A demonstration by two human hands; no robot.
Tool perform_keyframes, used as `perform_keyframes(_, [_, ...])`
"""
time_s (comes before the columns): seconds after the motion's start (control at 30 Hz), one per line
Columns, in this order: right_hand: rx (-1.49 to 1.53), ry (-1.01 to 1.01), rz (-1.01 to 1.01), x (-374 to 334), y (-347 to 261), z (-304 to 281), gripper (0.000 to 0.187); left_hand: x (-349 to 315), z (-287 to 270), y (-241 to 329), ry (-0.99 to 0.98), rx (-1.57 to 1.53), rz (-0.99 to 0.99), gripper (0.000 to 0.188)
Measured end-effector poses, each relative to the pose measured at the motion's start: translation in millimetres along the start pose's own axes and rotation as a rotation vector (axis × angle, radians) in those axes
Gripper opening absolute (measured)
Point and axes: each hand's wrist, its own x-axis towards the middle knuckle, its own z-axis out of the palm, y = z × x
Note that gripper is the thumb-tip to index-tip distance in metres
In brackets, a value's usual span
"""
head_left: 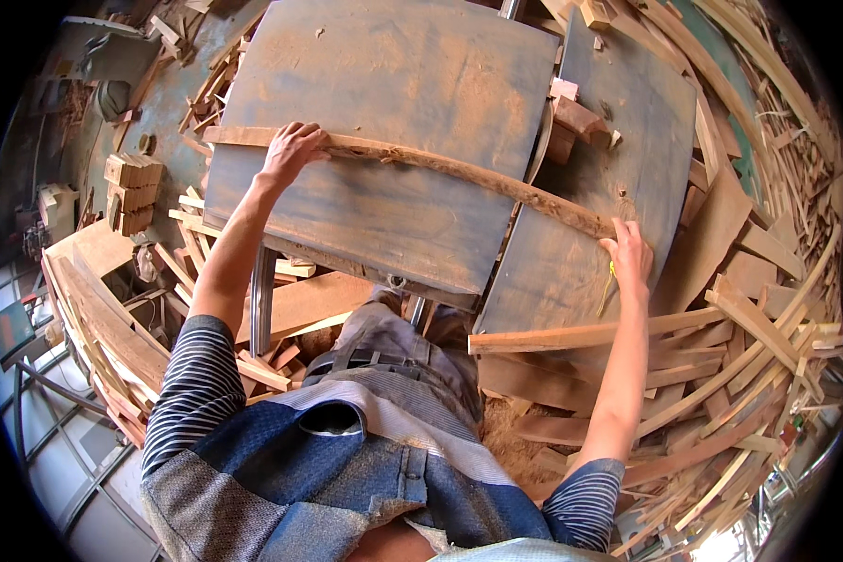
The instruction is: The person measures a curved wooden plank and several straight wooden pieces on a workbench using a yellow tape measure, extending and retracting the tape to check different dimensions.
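A long, rough, slightly curved strip of wood [440, 164] lies across a dusty metal saw table [384, 84]. My left hand [290, 150] grips the strip near its left end. At the strip's right end, my right hand [630, 255] holds it with fingers curled over the end. A thin saw blade [537, 150] stands in the gap between the two table plates, just behind the strip's middle. A yellow thread hangs at my right wrist.
Small wood blocks [571, 117] sit on the right plate [628, 103] beyond the blade. Heaps of curved wooden offcuts [759, 318] cover the floor to the right. More planks and stacked blocks [131, 192] lie at the left. Sawdust is piled below the table.
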Motion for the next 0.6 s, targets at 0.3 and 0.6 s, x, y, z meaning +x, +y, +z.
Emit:
perform_keyframes(0.3, [-0.010,0.028,0.017,9,-2,-3,0.050,7,1,-3,0.019,0.015,-0.031,0.040])
perform_keyframes(0.6, [-0.053,-0.020,0.216,31,1,-10,0.050,25,-1,-6,-0.005,-0.069,-0.126,0.032])
